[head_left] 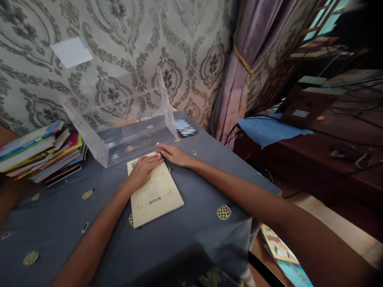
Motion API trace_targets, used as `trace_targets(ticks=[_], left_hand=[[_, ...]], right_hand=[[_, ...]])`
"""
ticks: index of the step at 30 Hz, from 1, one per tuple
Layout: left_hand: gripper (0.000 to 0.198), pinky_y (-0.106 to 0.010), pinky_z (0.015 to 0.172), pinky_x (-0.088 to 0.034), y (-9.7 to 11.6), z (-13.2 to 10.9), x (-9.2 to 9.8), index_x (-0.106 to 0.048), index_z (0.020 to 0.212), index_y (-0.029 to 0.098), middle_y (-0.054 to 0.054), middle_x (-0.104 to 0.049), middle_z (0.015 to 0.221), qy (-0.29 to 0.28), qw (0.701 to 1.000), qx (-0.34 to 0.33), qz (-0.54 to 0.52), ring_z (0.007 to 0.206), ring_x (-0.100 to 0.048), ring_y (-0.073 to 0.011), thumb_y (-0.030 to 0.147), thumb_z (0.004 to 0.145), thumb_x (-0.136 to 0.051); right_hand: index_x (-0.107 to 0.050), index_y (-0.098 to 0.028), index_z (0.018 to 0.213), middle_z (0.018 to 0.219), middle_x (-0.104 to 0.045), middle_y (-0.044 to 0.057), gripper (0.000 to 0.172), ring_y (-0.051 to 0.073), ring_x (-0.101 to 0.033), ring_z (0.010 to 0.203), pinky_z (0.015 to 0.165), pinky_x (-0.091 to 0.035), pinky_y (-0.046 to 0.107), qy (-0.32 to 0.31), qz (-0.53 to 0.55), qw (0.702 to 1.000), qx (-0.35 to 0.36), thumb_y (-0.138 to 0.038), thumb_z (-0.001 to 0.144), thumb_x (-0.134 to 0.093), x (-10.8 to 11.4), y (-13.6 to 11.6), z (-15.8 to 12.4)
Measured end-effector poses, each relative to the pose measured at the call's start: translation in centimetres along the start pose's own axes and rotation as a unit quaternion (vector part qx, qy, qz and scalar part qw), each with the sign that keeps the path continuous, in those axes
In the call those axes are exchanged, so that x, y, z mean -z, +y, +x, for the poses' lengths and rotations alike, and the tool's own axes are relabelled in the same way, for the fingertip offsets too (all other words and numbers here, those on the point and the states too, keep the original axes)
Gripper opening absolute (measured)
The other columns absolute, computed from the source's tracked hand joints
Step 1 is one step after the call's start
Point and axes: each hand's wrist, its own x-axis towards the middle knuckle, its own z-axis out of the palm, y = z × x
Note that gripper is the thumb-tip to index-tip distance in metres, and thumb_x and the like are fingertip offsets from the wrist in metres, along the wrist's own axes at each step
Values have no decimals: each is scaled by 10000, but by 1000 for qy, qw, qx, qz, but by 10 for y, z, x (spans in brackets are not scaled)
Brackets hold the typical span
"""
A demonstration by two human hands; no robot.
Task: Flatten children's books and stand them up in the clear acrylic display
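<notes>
Both forearms enter from the lower corners, cut off by the frame. The right one partly covers brightly printed booklets (281, 249) at the lower right. Mid-frame, a cream booklet (161, 189) lies flat on the dark patterned tablecloth (191, 233), reaching toward the viewer from under the hands; its small print is unreadable. The left hand (146, 169) lies palm-down over its upper part, fingers extended, hiding the print there. The right hand (176, 154) is at its upper right corner, fingertips by the far edge; whether they pinch it, or touch the left hand, I cannot tell. A book stack (44, 153) is cut off at the left edge. Beyond stands a clear plastic rack (86, 135), its outline faint against the wallpaper (119, 91). Beside it, a small item (186, 128) is pixelated; the upper right sinks into darkness.
</notes>
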Motion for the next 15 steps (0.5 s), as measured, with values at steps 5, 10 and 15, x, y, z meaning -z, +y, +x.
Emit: trace_targets(ticks=[5, 10, 15], left_hand=[[503, -491, 1041, -446, 5, 0, 3, -669, 1251, 218, -79, -698, 1282, 9, 999, -36, -23, 1271, -601, -212, 8, 887, -393], [472, -497, 1004, -464, 12, -2, 2, -692, 1211, 225, -83, -714, 1249, 17, 998, -57, -27, 1226, -635, -217, 25, 903, -396], [519, -505, 1007, -459, 22, -5, 5, -692, 1217, 252, -73, -713, 1251, 14, 997, -65, -28, 1210, -645, -212, -1, 884, -387]], right_hand=[[-500, -166, 1383, 1299, -684, 113, 424, 207, -630, 1230, 1054, -485, 416, 8, -13, 1000, 11, -170, 963, -438, -3, 3, 0], [-494, -167, 1387, 1313, -675, 119, 466, 208, -629, 1236, 1058, -490, 422, 6, -3, 1000, 18, -132, 923, -471, -5, 5, -1], [-490, -167, 1396, 1354, -648, 123, 495, 210, -606, 1270, 1070, -482, 420, -1, -3, 1000, 19, -122, 904, -489, -4, 3, -2]])
